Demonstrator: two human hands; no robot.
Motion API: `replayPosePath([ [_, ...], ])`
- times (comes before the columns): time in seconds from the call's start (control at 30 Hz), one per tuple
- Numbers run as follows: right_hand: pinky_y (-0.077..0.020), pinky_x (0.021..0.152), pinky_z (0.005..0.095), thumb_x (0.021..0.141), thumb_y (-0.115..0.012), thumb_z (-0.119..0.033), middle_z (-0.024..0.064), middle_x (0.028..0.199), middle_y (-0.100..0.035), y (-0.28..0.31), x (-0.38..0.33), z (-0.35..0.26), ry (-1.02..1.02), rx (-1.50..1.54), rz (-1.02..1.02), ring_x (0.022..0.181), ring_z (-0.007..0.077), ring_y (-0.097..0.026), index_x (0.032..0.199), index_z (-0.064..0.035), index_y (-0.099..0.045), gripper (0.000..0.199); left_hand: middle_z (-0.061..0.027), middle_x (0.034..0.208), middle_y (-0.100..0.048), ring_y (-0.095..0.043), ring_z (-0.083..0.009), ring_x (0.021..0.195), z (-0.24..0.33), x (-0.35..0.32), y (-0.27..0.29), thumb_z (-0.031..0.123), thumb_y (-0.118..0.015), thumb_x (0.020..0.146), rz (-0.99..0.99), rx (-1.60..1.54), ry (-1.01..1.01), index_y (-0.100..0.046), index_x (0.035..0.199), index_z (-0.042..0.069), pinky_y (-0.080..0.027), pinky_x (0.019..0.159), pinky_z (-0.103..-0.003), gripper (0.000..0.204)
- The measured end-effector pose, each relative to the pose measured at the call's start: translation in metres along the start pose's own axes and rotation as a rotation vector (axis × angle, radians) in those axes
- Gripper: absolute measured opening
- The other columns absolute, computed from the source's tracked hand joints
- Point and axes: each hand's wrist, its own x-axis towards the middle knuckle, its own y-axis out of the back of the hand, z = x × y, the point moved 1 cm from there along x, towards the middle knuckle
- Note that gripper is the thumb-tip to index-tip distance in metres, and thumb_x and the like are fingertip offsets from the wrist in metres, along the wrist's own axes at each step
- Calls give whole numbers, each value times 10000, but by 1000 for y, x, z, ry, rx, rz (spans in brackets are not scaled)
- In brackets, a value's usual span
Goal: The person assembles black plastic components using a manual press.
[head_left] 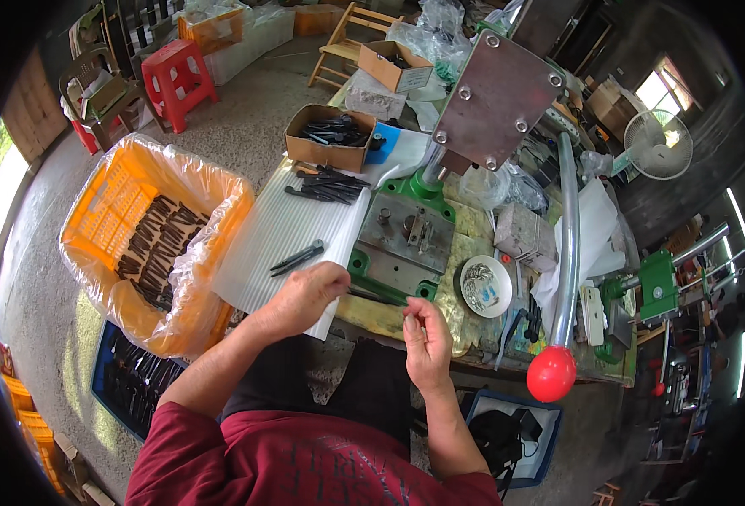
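Right hand [427,337] pinches small part [409,321].

We count two hands, left [301,295] and right [427,341], at the near edge of the bench [389,316]. Two cardboard boxes: one [328,139] of black parts, another [396,66] at the far edge. One orange crate [107,202], one blue crate [107,375], one white dish [484,287], one red-knobbed lever [552,371], one fan [659,145], one red stool [178,80].

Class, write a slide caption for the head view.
Left hand on white corrugated sheet, right hand before green-based hand press.
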Motion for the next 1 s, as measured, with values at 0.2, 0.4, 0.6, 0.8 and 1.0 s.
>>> replayPosePath([
  [0.2, -351, 534, 180, 837, -484, -113, -7, 653, -453, 1, -5, 3, -140, -33, -38, 589, 49, -402, 877, 8, -508, 129, -74, 765, -544, -551, -141, 672, 4, -8, -21, 91, -510, 797, -134, -310, 239, -514, 896, -4, -443, 615, -249, 137],
  [0.4, -352, 543, 186, 840, -490, -162, -1, 628, -456, 0, -10, 8, -388, 356, 50, 577, 64, -412, 838, 1, -504, 163, -37, 785, -542, -550, -100, 716, 4, -10, -32, 108, -547, 794, -42, -960, 241, -479, 1004, -7, -457, 607, -201, 249],
  [0.6, -362, 515, 208, 841, -484, -194, 21, 622, -475, -3, -13, 11, -493, 572, 73, 540, 85, -427, 806, -15, -494, 183, -17, 813, -559, -529, -71, 699, 7, -11, -49, 60, -548, 786, -68, -1039, 208, -510, 1034, 12, -463, 614, -207, 256],
  [0.8, -348, 510, 201, 847, -474, -206, 13, 625, -474, -8, -19, 13, -564, 735, 33, 542, 85, -428, 813, -23, -499, 188, -31, 787, -587, -529, -77, 637, 11, -9, -68, 62, -571, 767, -43, -935, 260, -573, 961, 15, -464, 605, -215, 200],
  [1.0, -347, 510, 205, 846, -476, -214, 11, 613, -461, -4, -24, 19, -621, 839, 28, 539, 87, -423, 794, -25, -495, 197, -12, 775, -578, -512, -56, 631, 8, -5, -79, 61, -569, 770, -113, -824, 134, -583, 936, 24, -441, 569, -184, 171],
])
